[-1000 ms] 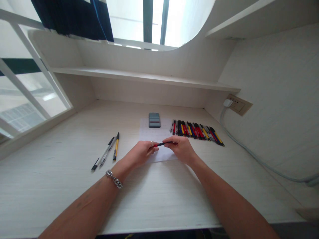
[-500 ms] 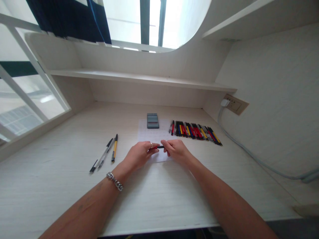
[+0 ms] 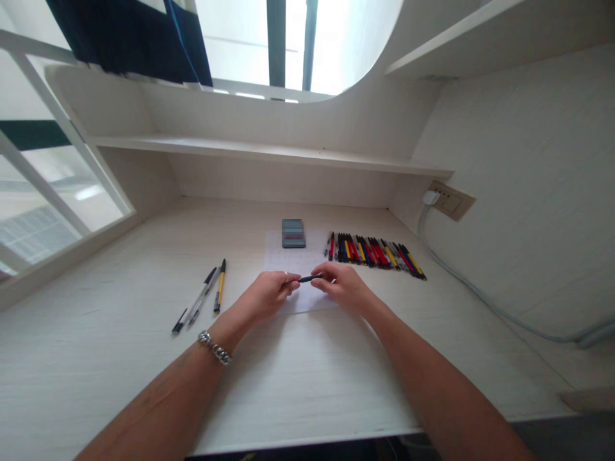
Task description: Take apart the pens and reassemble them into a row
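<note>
Between my two hands, over a white sheet of paper (image 3: 307, 301), is a pen (image 3: 306, 279) with a red part on the left and a black part on the right. My left hand (image 3: 271, 291), with a ring and a chain bracelet, is closed around the red end. The thumb and fingers of my right hand (image 3: 339, 282) pinch the black end. Most of the red part is hidden by my left fingers. To the left on the desk lie a yellow pen (image 3: 220, 288), a clear pen (image 3: 202, 298) with a black cap, and a loose black cap (image 3: 179, 324).
A grey-blue box-like item (image 3: 293, 234) rests at the paper's top edge. Right of it, several pens (image 3: 375, 251) in red, black, yellow and blue lie in a row. A cable (image 3: 461, 282) runs from the wall socket (image 3: 452, 200); a shelf (image 3: 269, 152) spans the back.
My right hand has shifted slightly right and up along the black end, and my left hand slightly left. More of the black part shows between them. The view has moved a little.
</note>
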Motion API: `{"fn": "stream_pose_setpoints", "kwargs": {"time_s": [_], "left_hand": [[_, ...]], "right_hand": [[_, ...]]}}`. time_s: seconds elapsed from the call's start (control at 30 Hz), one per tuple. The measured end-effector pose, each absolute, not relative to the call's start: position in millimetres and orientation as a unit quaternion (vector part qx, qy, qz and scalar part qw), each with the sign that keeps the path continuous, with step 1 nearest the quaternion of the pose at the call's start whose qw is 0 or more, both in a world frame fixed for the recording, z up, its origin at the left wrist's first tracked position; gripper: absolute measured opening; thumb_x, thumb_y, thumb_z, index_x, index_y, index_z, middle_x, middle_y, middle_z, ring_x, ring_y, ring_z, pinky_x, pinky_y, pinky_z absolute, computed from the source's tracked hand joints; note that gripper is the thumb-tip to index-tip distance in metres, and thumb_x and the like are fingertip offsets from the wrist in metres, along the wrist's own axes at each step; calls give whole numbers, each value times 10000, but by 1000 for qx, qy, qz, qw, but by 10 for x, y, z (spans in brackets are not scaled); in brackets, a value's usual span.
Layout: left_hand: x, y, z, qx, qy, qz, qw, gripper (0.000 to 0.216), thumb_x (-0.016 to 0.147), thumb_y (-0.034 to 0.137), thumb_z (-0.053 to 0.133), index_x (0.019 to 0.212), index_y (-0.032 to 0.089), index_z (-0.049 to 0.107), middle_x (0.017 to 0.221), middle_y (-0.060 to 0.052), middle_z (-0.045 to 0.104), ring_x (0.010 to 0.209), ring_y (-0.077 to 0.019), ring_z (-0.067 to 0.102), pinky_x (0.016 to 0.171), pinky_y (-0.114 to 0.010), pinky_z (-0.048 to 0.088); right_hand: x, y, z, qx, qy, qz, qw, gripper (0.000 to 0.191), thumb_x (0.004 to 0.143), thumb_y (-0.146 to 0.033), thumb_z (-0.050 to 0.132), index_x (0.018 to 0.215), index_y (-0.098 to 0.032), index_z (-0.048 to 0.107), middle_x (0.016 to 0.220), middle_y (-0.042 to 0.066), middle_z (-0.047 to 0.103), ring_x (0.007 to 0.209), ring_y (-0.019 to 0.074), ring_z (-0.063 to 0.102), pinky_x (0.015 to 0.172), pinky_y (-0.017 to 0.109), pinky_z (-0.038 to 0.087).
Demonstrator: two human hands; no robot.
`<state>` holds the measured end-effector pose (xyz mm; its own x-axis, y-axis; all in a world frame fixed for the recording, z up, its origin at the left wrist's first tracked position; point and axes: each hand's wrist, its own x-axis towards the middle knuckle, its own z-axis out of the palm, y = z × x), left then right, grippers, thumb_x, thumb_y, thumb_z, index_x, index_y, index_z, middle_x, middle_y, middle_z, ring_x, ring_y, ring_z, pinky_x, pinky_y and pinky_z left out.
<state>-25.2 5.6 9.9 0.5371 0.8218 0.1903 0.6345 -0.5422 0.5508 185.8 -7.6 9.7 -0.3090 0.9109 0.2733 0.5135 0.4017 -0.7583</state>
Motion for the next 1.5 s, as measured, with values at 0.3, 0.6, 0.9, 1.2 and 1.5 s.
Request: {"fn": "stream_pose_setpoints", "kwargs": {"time_s": [0.3, 0.6, 0.9, 1.2, 1.5], "left_hand": [[-252, 32, 102, 832, 446, 244, 222, 266, 844, 370, 524, 900, 191, 712, 789, -38, 715, 685, -150, 609, 625, -232, 402], [-288, 57, 55, 820, 459, 256, 227, 263, 816, 412, 560, 894, 216, 717, 771, -32, 705, 686, -154, 601, 635, -241, 411], [-286, 61, 39, 815, 466, 257, 229, 236, 796, 397, 586, 873, 220, 721, 759, -27, 704, 680, -154, 604, 632, -244, 418], [-274, 63, 34, 803, 470, 277, 238, 208, 771, 377, 622, 866, 227, 729, 796, -25, 724, 717, -159, 630, 652, -245, 433], [-255, 35, 13, 792, 486, 287, 233, 196, 756, 381, 641, 860, 242, 733, 821, -24, 733, 743, -170, 644, 679, -258, 457]], "right_hand": [[1824, -51, 51, -520, -753, 263, 304, 408, 914, -388, 408, 656, -163, 630, 592, 13, 617, 527, 99, 523, 537, 220, 359], [1836, -62, 45, -511, -751, 263, 327, 209, 856, -296, 513, 752, -169, 644, 640, 5, 629, 580, 109, 539, 572, 222, 379], [1833, -58, 41, -498, -761, 241, 339, 126, 802, -269, 594, 855, -182, 669, 731, 7, 659, 664, 120, 564, 628, 223, 392], [1780, -81, 42, -505, -758, 247, 332, 171, 822, -322, 579, 868, -178, 660, 727, 10, 656, 649, 120, 563, 608, 221, 385], [1739, -74, 34, -523, -755, 264, 295, 403, 907, -421, 416, 710, -158, 649, 619, 21, 636, 581, 121, 549, 573, 229, 366]]}}
